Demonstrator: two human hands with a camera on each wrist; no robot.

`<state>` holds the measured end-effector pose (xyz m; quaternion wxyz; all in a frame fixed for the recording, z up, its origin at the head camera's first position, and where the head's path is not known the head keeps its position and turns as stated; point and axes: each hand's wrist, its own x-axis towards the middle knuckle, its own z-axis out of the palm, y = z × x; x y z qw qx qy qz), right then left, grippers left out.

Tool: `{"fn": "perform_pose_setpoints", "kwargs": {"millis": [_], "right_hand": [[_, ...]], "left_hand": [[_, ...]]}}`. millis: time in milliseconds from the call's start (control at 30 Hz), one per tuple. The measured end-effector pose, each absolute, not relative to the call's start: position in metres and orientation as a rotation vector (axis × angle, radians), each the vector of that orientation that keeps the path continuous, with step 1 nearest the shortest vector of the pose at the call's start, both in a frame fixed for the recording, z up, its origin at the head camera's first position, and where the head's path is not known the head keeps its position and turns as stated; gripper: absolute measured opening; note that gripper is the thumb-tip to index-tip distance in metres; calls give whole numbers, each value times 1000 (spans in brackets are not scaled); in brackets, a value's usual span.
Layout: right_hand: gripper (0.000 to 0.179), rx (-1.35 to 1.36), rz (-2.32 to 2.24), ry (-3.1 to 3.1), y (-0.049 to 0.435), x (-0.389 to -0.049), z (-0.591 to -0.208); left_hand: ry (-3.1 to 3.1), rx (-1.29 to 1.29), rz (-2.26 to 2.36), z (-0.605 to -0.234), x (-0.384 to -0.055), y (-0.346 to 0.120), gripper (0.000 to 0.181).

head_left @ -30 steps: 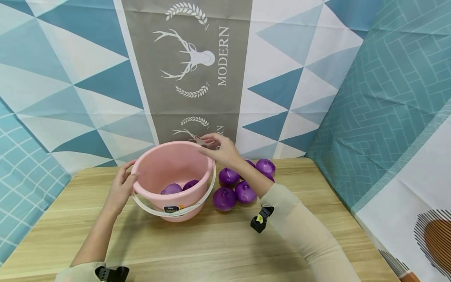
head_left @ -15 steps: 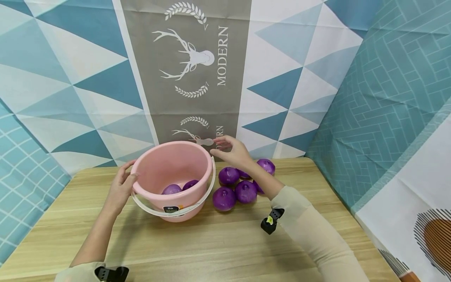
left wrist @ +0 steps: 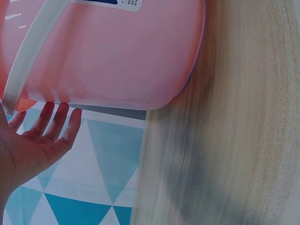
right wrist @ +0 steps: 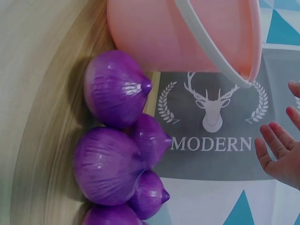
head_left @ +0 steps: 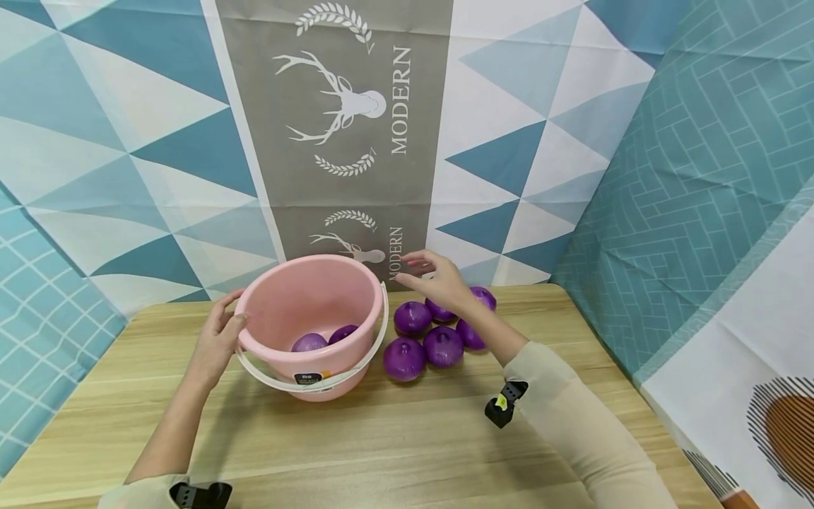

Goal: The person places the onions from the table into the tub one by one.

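Observation:
A pink bucket [head_left: 318,297] with a white handle [head_left: 381,332] stands on the table, and two purple onions [head_left: 309,342] lie inside it. At the bucket's left rim my left hand [head_left: 218,336] holds on, its thumb over the edge and its fingers against the outer wall. Those fingers [left wrist: 58,122] touch the pink side in the left wrist view. My right hand [head_left: 439,283] hovers right of the bucket with nothing in it, fingers loosely bent. Below and around it several purple onions [head_left: 405,359] are grouped on the table; my forearm partly covers them.
The wooden table [head_left: 356,445] ends at a patterned backdrop [head_left: 343,141] close behind the bucket and onions. A teal sheet [head_left: 693,177] hangs along the right side. The bucket's handle is folded down toward the front.
My right hand has moved rightward, away from the bucket's rim to over the onion group. My left hand and the bucket stay in place.

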<state>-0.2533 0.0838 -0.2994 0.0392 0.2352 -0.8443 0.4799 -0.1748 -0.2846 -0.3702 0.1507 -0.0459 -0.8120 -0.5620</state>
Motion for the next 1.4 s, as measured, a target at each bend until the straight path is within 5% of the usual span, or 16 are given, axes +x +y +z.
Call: {"fn": "perform_pose_setpoints", "kwargs": {"millis": [1400], "right_hand": [[42, 505, 1538, -2600, 142, -255, -353]], "left_hand": [[-2326, -145, -1625, -372, -176, -287, 47]]}}
